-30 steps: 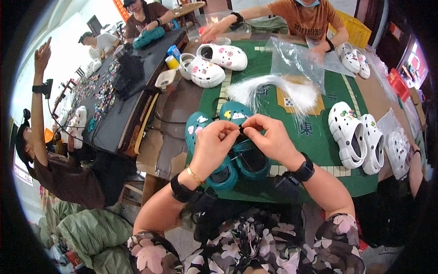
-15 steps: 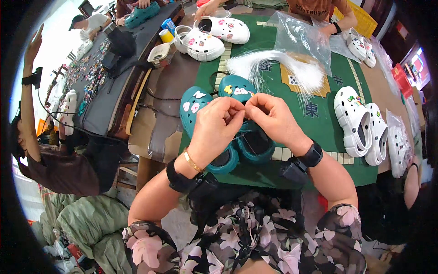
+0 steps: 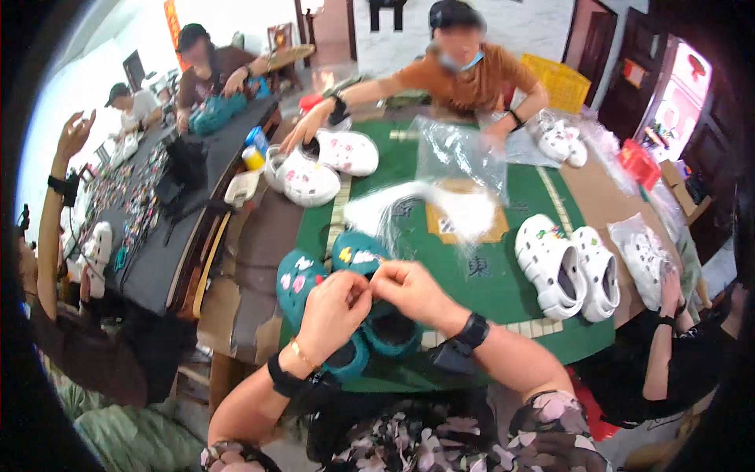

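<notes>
Two teal clogs [image 3: 291, 271] with flower and other small charms lie on the green table mat, toes pointing away from me. My left hand [image 3: 338, 305] is over them with thumb and fingers pinched together. Close beside it, fingertips almost meeting, my right hand [image 3: 413, 291] is pinched as well. Whatever is between the fingertips is too small and blurred to make out. Beyond the clogs lies a bundle of thin white strands [image 3: 472, 208]. My hands hide the middle of the teal pair.
White clogs with charms [image 3: 311, 185] lie far left, under the reaching hand of a person opposite. Another white pair [image 3: 550, 263] sits to the right, near a bagged white clog [image 3: 638, 263]. A clear plastic bag [image 3: 464, 161] lies across the mat. Co-workers sit around both tables.
The view has tilted up, showing more of the room and people, and things sit lower and further left in it. Both hands remain pinched over the teal clogs.
</notes>
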`<state>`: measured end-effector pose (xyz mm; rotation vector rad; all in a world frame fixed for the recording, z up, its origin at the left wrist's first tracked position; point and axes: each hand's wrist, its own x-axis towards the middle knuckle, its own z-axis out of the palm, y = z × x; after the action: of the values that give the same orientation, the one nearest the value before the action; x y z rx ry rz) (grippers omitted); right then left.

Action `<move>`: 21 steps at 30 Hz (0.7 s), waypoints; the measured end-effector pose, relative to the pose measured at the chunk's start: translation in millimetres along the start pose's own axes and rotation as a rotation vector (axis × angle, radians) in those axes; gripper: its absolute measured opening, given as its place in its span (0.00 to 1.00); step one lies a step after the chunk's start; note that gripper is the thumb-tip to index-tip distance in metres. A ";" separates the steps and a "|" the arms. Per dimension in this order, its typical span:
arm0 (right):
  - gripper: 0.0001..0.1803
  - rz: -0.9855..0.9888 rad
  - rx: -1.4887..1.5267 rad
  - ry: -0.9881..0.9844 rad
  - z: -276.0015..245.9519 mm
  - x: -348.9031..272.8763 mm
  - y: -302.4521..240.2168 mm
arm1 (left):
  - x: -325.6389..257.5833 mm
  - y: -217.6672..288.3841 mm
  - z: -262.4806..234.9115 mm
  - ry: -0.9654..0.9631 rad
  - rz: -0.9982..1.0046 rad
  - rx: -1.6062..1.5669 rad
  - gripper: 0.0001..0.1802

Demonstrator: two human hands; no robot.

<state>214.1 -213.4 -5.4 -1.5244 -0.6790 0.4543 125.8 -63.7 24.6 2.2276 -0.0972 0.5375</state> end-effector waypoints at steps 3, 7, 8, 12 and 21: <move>0.10 -0.033 -0.095 0.076 8.9 -7.2 -0.6 | -3.2 0.7 1.8 -0.006 -0.006 0.074 0.06; 0.10 -0.140 -0.169 0.193 17.3 -11.3 4.8 | -2.9 3.1 9.9 0.007 0.012 0.167 0.07; 0.10 -0.155 -0.172 0.196 18.2 -11.5 4.8 | -4.2 3.1 11.4 0.014 0.009 0.207 0.07; 0.09 -0.148 -0.147 0.275 23.6 -6.2 9.3 | 0.4 0.2 11.9 0.030 0.021 0.309 0.08; 0.11 -0.190 -0.387 0.486 -29.2 0.6 17.5 | -24.0 -12.6 -32.6 0.190 -0.002 0.238 0.13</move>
<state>236.2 -234.6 -20.4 -1.8226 -0.5351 -0.2065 95.8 -33.6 24.4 2.3915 0.0716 0.7914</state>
